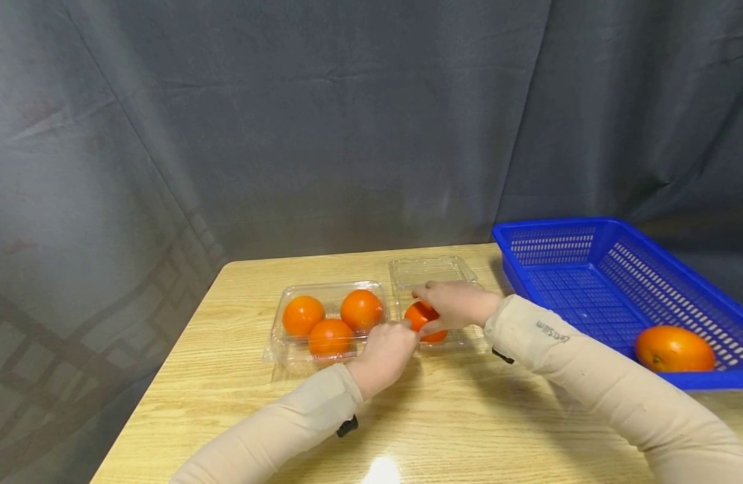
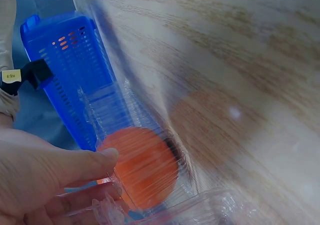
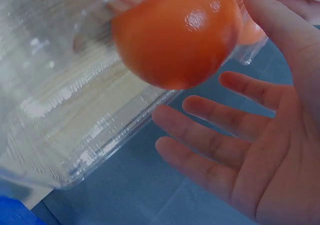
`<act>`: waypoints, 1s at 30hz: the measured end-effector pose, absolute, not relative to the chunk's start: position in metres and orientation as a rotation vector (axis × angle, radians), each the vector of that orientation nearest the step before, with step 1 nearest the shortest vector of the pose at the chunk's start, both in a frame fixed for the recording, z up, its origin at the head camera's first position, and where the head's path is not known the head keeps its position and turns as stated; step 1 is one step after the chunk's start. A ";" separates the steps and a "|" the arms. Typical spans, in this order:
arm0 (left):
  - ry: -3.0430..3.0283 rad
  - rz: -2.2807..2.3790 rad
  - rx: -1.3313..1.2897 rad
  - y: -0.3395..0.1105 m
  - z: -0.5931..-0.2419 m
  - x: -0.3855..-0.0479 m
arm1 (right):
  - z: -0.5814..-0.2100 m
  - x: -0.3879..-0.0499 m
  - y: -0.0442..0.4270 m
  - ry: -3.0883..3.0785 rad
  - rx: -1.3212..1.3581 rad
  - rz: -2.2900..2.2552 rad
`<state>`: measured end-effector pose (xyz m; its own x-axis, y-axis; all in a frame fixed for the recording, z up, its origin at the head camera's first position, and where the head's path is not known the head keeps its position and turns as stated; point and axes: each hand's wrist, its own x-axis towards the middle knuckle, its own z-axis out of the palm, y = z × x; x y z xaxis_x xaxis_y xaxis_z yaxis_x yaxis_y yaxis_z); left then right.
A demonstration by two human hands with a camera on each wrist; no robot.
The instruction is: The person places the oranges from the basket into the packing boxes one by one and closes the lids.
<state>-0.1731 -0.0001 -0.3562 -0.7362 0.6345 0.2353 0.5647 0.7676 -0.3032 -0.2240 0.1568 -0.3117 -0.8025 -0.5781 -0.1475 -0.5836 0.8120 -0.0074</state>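
A clear plastic clamshell box (image 1: pixel 428 270) stands mid-table with its lid laid back and an orange (image 1: pixel 424 326) at its left end. My left hand (image 1: pixel 386 356) pinches the near left edge of this box; in the left wrist view the thumb (image 2: pixel 92 164) lies against the clear wall beside the orange (image 2: pixel 142 170). Over the box reaches my right hand (image 1: pixel 459 306). Its fingers (image 3: pixel 210 135) are spread and fairly straight in the right wrist view, just off the orange (image 3: pixel 175 40), and the thumb is close to the fruit. Whether the thumb touches it is unclear.
To the left, another clear box (image 1: pixel 281 346) holds three oranges (image 1: pixel 331 338). A blue plastic basket (image 1: pixel 516 275) stands at the right with one orange (image 1: pixel 674 349) in its near corner. Behind the wooden table (image 1: pixel 456 417) hangs a grey curtain (image 1: pixel 359 134).
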 end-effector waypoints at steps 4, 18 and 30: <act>-2.631 0.302 -0.931 0.000 -0.357 -0.174 | -0.308 -0.223 0.159 2.855 -0.915 0.084; -2.600 0.277 -0.942 -0.002 -0.357 -0.175 | -0.287 -0.213 0.176 2.909 -0.911 0.148; -2.574 0.267 -0.942 -0.002 -0.358 -0.174 | -0.265 -0.207 0.195 2.982 -0.911 0.187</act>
